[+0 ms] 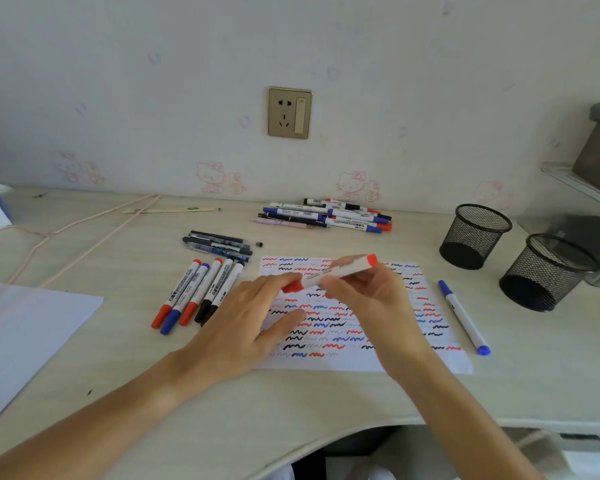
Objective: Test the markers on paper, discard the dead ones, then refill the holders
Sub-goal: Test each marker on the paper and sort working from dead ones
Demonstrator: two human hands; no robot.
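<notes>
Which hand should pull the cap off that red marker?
Left, probably: left hand already pinches the cap end of the red marker, while right hand grips the barrel.

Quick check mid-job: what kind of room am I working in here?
Likely a child's bedroom or home study desk: cartoon-cat wallpaper, a wall socket above the desk, and mesh pen holders.

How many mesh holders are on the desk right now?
2: one mesh holder at the desk's right rear, the second holder right of it and nearer the person. Both look empty.
</notes>
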